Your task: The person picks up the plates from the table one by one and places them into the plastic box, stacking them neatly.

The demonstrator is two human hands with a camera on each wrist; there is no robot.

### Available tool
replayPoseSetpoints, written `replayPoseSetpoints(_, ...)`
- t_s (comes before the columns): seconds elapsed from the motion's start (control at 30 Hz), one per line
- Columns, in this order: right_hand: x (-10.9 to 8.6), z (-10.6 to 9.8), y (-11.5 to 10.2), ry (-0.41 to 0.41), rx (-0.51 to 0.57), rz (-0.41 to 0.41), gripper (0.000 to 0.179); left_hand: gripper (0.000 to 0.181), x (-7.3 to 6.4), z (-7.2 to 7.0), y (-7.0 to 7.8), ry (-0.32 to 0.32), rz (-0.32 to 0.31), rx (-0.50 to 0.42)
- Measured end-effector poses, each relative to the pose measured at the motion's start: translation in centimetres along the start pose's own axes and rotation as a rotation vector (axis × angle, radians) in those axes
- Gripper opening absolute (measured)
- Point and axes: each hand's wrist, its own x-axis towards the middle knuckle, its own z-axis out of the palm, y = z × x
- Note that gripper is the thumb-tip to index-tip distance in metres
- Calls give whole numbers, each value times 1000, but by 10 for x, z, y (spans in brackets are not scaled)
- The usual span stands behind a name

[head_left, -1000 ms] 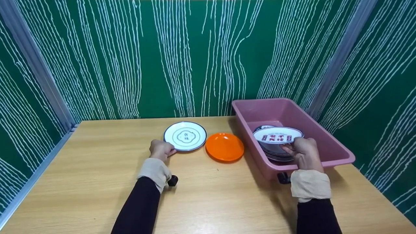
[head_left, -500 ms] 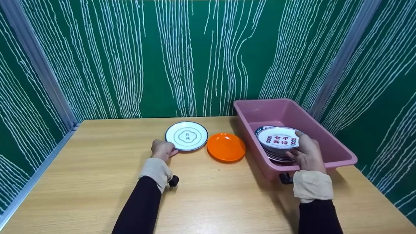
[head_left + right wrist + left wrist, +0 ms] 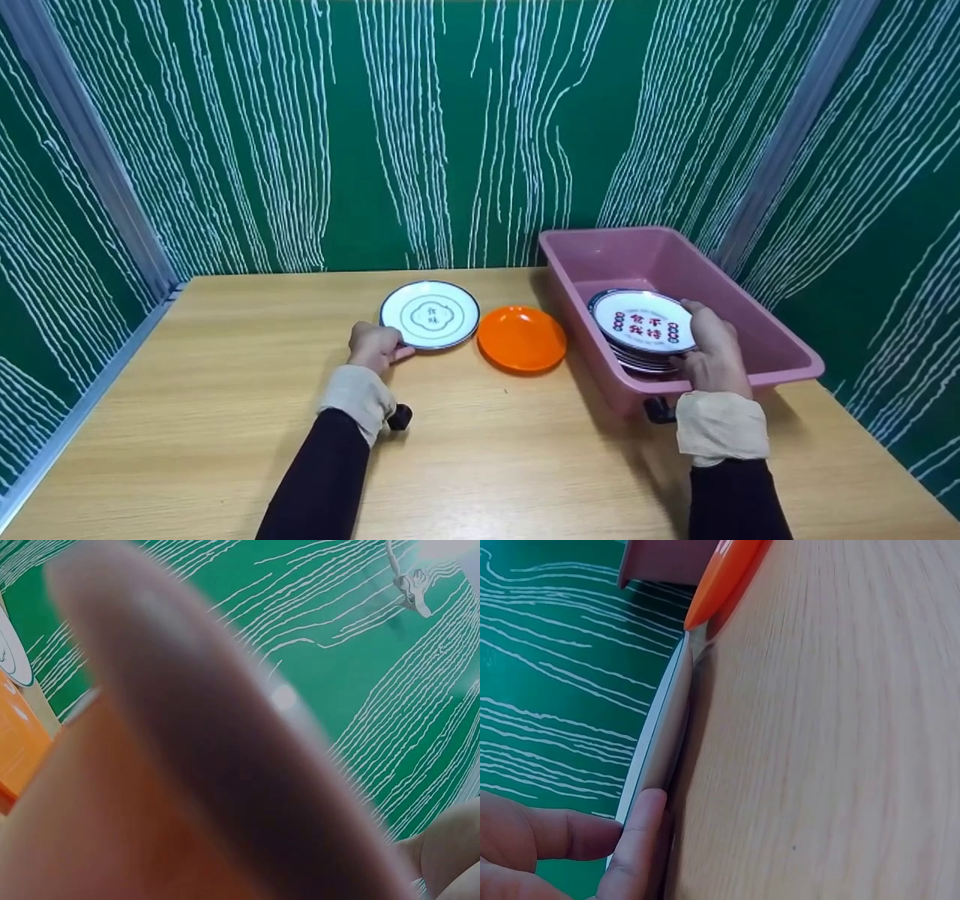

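With left grip [image 3: 373,346], pinches blue-rimmed plate [image 3: 430,315], beside orange plate [image 3: 522,339] on desk [image 3: 510,465]; with right grip [image 3: 712,349], holds red-lettered plate [image 3: 645,321] in pink tub [image 3: 750,330], mostly hiding stacked plates [image 3: 643,364] beneath. Cannot tell if touching them.

Leftmost white plate [image 3: 430,315] in all three views

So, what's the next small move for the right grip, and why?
Probably loosening the right grip so the plate with red writing can settle: it lies directly over the stack of plates inside the pink tub, with its right edge held.
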Motion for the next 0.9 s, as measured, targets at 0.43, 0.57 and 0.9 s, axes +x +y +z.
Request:
replayPoseSetpoints(0.43,-2,1,-4,-30,62,32,53,72,-6,0,-1,-34,12,-84)
replayPoseSetpoints(0.57,-4,0,-3,-41,91,67,54,71,-7,-3,-3,-42,9,-130)
replayPoseSetpoints(0.9,1,0,1,40,-147,-39,61,64,-12,-1,-6,-20,31,-151)
